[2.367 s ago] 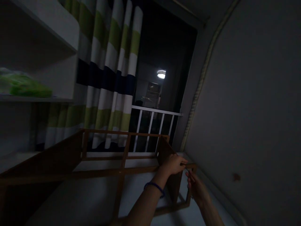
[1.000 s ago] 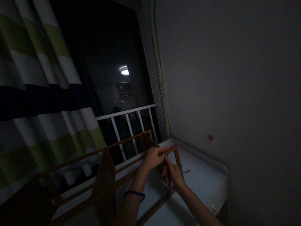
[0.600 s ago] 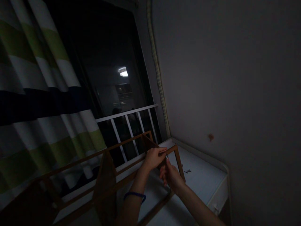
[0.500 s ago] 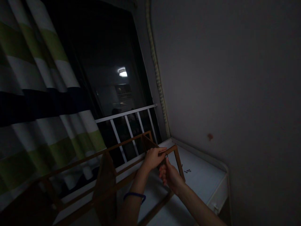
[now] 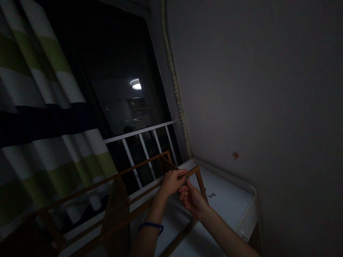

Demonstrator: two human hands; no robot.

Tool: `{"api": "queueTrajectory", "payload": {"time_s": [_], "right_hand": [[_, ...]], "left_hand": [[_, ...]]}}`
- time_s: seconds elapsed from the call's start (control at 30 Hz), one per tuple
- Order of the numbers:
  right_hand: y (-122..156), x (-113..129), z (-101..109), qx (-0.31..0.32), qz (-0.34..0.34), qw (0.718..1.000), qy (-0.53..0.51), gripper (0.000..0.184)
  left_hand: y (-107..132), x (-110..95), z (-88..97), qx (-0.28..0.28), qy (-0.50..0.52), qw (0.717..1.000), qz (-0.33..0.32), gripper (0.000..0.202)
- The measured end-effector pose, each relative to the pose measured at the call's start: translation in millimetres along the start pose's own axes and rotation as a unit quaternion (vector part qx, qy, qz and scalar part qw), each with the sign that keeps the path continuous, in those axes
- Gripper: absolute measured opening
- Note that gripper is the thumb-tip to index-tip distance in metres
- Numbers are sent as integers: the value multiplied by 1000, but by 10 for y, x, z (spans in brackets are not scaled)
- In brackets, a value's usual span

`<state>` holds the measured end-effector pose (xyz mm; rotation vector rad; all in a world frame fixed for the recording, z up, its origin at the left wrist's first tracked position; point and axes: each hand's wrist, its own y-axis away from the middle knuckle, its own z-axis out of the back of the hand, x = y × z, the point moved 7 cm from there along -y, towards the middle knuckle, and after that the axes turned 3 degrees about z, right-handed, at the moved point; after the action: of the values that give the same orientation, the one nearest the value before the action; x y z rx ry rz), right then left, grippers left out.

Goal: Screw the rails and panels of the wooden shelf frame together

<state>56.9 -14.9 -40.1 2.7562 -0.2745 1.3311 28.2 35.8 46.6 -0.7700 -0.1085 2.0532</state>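
A brown wooden rack frame with upright divider panels lies on a white desk. My left hand, a blue band on its wrist, is closed over the frame's top bar near its right end. My right hand is closed just below it, pinching a small thin metal tool against the frame's corner. The dim light hides what the tool is. A few small dark screws lie on the desk to the right of the frame.
A striped white, green and navy curtain hangs at left. Behind the frame is a dark window with a white rail. A grey wall closes the right side; the desk edge drops off at right.
The view swung right from shelves and curtain to the wall corner. My hands stayed on the frame's right end, with the right hand turning slightly at the corner.
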Motion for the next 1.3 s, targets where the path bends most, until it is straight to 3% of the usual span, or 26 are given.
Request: {"api": "queueTrajectory", "payload": {"time_s": [0.2, 0.33, 0.4, 0.47, 0.57, 0.6, 0.67, 0.73, 0.87, 0.97, 1.3], "right_hand": [[-39, 192, 113, -32, 132, 979, 152, 50], [57, 367, 191, -65, 250, 928, 270, 32], [119, 436, 236, -86, 308, 885, 339, 18], [178, 484, 221, -99, 376, 796, 465, 17], [245, 475, 106, -107, 464, 587, 654, 31], [257, 465, 79, -110, 482, 533, 686, 32], [278, 464, 44, -117, 509, 461, 718, 30], [287, 481, 29, -115, 520, 432, 728, 27], [288, 528, 29, -97, 526, 437, 723, 25], [263, 574, 47, -85, 518, 471, 709, 25], [142, 794, 105, -73, 440, 686, 575, 18]], "left_hand": [[-8, 20, -1, 4, 5, 1000, 2, 36], [-3, -8, 4, 3, 1, 1000, 2, 36], [0, -24, 4, 3, -3, 1000, 1, 35], [-1, -29, 0, 5, -2, 1000, 1, 35], [-11, -14, -6, 5, 14, 1000, 3, 34], [-15, -5, -7, 5, 20, 1000, 4, 34], [-22, 15, -7, 4, 29, 1000, 11, 34], [-27, 30, -8, 8, 35, 999, 19, 35], [-38, 27, 18, 0, 18, 1000, 25, 33], [-47, 23, 46, -14, 4, 999, 31, 31], [-60, 66, 42, -8, 54, 998, 39, 40]]}}
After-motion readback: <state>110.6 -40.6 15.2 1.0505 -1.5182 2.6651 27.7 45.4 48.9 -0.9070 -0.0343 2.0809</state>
